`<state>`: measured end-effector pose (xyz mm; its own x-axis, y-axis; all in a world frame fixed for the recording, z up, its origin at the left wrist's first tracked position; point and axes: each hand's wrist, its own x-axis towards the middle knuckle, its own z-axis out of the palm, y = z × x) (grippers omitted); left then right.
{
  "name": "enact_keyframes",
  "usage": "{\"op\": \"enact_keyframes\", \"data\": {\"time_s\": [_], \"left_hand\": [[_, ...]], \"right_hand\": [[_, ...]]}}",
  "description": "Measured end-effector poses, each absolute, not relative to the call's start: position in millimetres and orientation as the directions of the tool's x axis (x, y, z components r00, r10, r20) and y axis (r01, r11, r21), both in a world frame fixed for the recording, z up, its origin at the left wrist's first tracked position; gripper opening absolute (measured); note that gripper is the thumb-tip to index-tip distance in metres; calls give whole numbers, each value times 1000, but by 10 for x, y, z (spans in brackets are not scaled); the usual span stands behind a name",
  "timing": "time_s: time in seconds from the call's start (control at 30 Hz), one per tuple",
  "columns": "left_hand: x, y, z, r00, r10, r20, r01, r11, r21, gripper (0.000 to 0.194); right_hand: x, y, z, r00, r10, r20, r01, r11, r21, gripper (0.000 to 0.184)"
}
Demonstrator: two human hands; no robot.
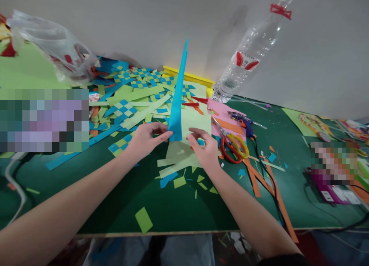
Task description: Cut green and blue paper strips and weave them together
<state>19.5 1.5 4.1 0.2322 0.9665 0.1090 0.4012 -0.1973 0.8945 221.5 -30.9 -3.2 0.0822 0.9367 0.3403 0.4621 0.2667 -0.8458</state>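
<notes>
- Left hand [148, 141]: grip pinches the lower end of upright blue paper strip [177, 104].
- Right hand [205, 146]: grip spread, beside strip.
- Advised: light pinch, edges aligned.

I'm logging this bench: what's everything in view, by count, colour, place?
blue strip: one, blue, upright centre
woven pieces: several, blue and green, rear left
loose paper: plenty, mixed colours, scattered
glue gun: one, dark blue, right
pink sheet: one, pink, near glue gun
scissors: one pair, red and yellow, right
bottle: one, clear, rear right
bag: one, translucent, rear left
bar: one, yellow, rear
cables: several, black or white, sides
box: one, purple, far right
table: one, green, beneath
left hand: one, bare, pinching strip
right hand: one, bare, beside strip
</notes>
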Motion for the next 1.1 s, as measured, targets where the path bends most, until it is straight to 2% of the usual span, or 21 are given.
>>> {"op": "enact_keyframes", "data": {"time_s": [0.13,0.27,0.47,0.8,1.1], "left_hand": [[205,2,67,305,947,99,377,-215,901,29],[207,-7,74,320,942,102,357,-220,908,29],[229,-2,83,323,946,26,357,-147,922,35],[215,6,65,323,944,66,395,-197,897,29],[218,9,60,281,959,47,417,-166,893,30]], "right_hand": [[2206,-305,-63,-59,931,360,500,339,-797,22],[2205,-307,-82,-130,922,366,454,383,-805,17],[2209,-299,-74,-69,967,246,309,255,-916,19],[2199,-277,-76,-73,975,210,252,222,-942,15],[2210,-258,-114,-87,981,172,224,187,-956,18]]}}
